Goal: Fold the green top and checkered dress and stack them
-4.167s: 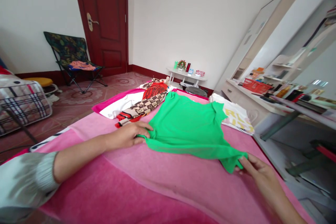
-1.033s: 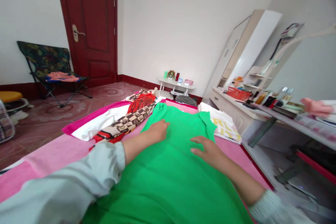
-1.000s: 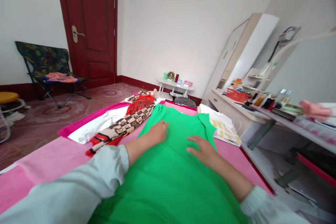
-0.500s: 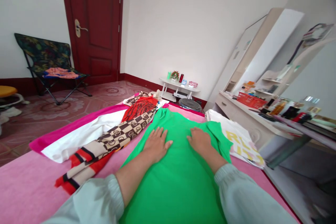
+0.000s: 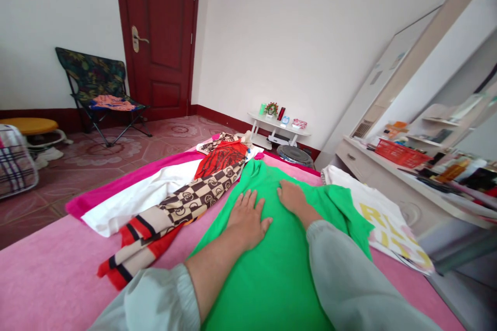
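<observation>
A bright green shirt (image 5: 272,264) lies spread flat on the pink bed cover (image 5: 50,279). My left hand (image 5: 248,217) rests palm down on the shirt's middle, fingers stretched out and apart. My right hand (image 5: 292,197) lies flat on the cloth just beyond it, nearer the neck end, fingers extended. Neither hand holds anything. Pale grey sleeves cover both forearms near the camera.
Left of the green shirt lie a brown checked and red striped garment (image 5: 186,201) and a white cloth (image 5: 135,199). A white shirt with yellow letters (image 5: 373,217) lies on the right. A dresser (image 5: 392,170) stands beside the bed; a folding chair (image 5: 97,88) and red door (image 5: 163,36) are behind.
Earlier my hands gripped the shirt's edges; now both lie flat on it. Over the last second they slid farther along the cloth toward its far end and closer together.
</observation>
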`<state>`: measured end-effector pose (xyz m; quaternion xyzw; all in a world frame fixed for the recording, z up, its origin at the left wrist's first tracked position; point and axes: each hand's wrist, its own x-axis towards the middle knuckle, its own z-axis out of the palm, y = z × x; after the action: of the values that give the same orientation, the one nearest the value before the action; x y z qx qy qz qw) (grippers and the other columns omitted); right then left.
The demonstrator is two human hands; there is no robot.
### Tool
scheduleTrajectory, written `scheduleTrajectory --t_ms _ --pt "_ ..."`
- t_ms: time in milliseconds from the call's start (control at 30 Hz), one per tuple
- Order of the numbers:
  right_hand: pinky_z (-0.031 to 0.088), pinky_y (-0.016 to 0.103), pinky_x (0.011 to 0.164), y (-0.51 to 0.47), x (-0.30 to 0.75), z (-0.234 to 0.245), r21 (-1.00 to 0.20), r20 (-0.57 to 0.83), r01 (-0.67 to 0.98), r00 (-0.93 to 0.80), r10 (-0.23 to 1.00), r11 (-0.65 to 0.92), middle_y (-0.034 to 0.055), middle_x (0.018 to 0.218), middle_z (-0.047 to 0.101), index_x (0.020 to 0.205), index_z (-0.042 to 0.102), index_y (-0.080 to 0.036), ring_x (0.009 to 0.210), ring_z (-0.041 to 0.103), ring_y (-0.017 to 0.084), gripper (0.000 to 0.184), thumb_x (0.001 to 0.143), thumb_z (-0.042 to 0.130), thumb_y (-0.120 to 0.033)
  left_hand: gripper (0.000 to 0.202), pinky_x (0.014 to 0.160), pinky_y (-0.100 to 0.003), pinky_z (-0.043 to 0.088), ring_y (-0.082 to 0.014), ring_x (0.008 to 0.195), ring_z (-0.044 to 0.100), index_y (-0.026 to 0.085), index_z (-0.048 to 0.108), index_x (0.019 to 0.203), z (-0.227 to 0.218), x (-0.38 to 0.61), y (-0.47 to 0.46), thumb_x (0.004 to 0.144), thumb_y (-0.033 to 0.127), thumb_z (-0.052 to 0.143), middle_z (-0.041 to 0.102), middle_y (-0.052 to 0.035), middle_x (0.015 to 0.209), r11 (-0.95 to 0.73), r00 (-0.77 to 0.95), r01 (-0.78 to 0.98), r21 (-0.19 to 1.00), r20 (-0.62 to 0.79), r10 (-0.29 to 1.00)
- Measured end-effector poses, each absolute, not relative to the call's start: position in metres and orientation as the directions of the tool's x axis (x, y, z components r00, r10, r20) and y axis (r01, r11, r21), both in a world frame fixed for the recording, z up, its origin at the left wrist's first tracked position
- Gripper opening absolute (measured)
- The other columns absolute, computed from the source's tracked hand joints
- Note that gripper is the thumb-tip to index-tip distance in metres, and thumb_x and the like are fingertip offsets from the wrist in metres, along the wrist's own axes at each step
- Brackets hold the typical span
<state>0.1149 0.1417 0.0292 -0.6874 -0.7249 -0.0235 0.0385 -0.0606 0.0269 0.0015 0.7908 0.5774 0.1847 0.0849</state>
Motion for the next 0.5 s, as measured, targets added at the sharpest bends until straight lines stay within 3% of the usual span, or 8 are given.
scheduleTrajectory --t_ms 100,167,267,333,500 --pt "0.040 0.037 0.097 0.144 0.099 0.036 -0.053 0.113 0.996 -0.062 0.992 0.068 0.0173 0.120 0.062 0.116 0.062 -0.012 0.116 0.055 0.027 0.034 0.088 0.045 -0.023 0.065 0.116 -0.048 0.013 -0.0289 0.142 0.018 0.019 0.043 0.140 0.001 -0.061 0.028 0.089 0.057 0.034 0.029 -0.0103 0.152 -0.324 0.257 0.867 0.377 0.217 0.942" --pt "0.042 0.035 0.094 0.152 0.082 0.044 -0.088 0.149 0.992 -0.081 0.986 0.095 0.0160 0.114 0.065 0.107 0.066 -0.012 0.112 0.057 0.027 0.029 0.085 0.047 -0.017 0.058 0.115 -0.047 0.018 -0.0295 0.139 0.026 0.019 0.050 0.134 0.003 -0.062 0.030 0.088 0.052 0.041 0.038 -0.0110 0.148 -0.330 0.237 0.840 0.429 0.258 0.937" --pt "0.040 0.024 0.095 0.164 0.043 0.054 -0.165 0.227 0.959 -0.191 0.955 0.231 0.0058 0.121 0.063 0.115 0.061 -0.019 0.112 0.057 0.016 0.035 0.087 0.040 -0.014 0.034 0.106 -0.037 0.036 -0.0239 0.121 0.049 0.019 0.064 0.113 0.008 -0.066 0.035 0.087 0.032 0.047 0.058 -0.0093 0.126 -0.296 0.117 0.763 0.574 0.328 0.937" --pt "0.042 0.020 0.090 0.168 0.017 0.052 -0.210 0.234 0.934 -0.240 0.942 0.290 0.0022 0.117 0.065 0.120 0.057 -0.021 0.105 0.060 0.013 0.035 0.088 0.044 -0.018 0.025 0.096 -0.032 0.043 -0.0199 0.107 0.056 0.019 0.066 0.099 0.012 -0.070 0.038 0.085 0.018 0.046 0.064 -0.0069 0.109 -0.242 -0.022 0.708 0.663 0.363 0.931" --pt "0.046 0.028 0.083 0.175 -0.011 0.036 -0.258 0.158 0.949 -0.144 0.977 0.182 0.0158 0.110 0.066 0.114 0.058 -0.009 0.104 0.061 0.024 0.041 0.084 0.054 -0.037 0.025 0.093 -0.036 0.042 -0.0213 0.104 0.053 0.021 0.061 0.090 0.019 -0.080 0.038 0.077 0.006 0.046 0.061 -0.0055 0.101 -0.124 -0.255 0.672 0.730 0.386 0.887"
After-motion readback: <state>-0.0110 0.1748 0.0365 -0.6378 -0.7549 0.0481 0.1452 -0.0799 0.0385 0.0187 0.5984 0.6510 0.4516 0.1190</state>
